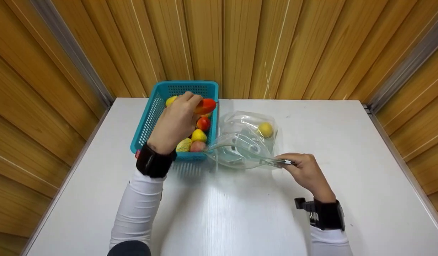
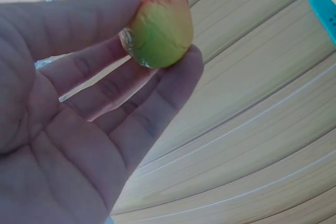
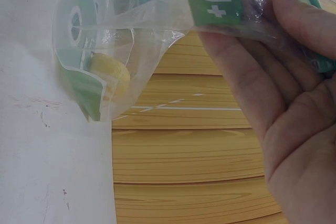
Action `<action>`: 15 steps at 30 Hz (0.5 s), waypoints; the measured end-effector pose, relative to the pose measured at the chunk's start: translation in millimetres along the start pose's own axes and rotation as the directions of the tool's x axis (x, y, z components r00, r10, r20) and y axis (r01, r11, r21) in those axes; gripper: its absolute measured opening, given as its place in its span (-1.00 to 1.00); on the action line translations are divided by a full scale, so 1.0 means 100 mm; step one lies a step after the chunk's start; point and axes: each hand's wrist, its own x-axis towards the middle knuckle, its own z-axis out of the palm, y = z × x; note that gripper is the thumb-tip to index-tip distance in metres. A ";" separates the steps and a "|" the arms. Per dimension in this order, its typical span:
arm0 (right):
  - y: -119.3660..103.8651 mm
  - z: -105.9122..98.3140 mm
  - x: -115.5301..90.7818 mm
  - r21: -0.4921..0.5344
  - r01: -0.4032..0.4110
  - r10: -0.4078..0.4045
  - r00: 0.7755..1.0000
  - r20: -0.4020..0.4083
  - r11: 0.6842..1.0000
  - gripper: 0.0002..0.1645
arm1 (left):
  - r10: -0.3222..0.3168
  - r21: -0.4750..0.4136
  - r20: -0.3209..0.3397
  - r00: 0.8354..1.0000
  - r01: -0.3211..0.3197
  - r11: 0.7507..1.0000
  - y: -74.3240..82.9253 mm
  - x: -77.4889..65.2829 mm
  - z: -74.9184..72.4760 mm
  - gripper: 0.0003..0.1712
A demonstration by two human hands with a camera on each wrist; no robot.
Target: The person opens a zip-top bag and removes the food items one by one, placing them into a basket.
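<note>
My left hand (image 1: 178,121) pinches a mango (image 1: 207,106) above the right side of a teal basket (image 1: 142,129). Red, yellow and green show on the mango (image 2: 164,30) in the left wrist view, between thumb and fingertips. The basket holds several fruits, among them a yellow pear (image 1: 199,136) and a red fruit (image 1: 203,123); the hand hides part of them. At the right, my right hand (image 1: 306,172) grips the rim of a clear plastic bag (image 1: 236,158), whose mouth gapes toward me. A round yellow fruit (image 1: 265,129), lemon-like in the right wrist view, lies inside the bag.
The basket and bag stand side by side on a white table (image 1: 219,213), near its back edge. Wood-panelled walls (image 1: 240,46) enclose the table at the back and both sides.
</note>
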 end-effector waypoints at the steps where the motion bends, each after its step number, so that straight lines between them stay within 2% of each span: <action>1: -0.01 0.00 0.00 0.002 -0.003 0.003 1.000 0.002 1.000 -0.71 | -0.006 0.007 0.015 1.000 0.006 1.000 -0.02 0.06 0.00 -0.50; 5: -0.02 0.00 0.00 -0.005 -0.017 0.017 1.000 0.001 1.000 -0.70 | -0.048 0.012 0.087 0.995 0.047 0.999 -0.13 0.28 0.03 -0.49; 9: -0.02 0.00 -0.01 -0.014 -0.022 0.022 1.000 0.002 1.000 -0.72 | -0.102 0.026 0.170 0.980 0.099 0.995 -0.23 0.50 0.11 -0.48; 15: -0.02 0.00 -0.03 -0.006 -0.002 0.002 1.000 0.004 1.000 -0.71 | -0.138 0.040 0.203 0.969 0.132 0.990 -0.40 0.79 0.26 -0.51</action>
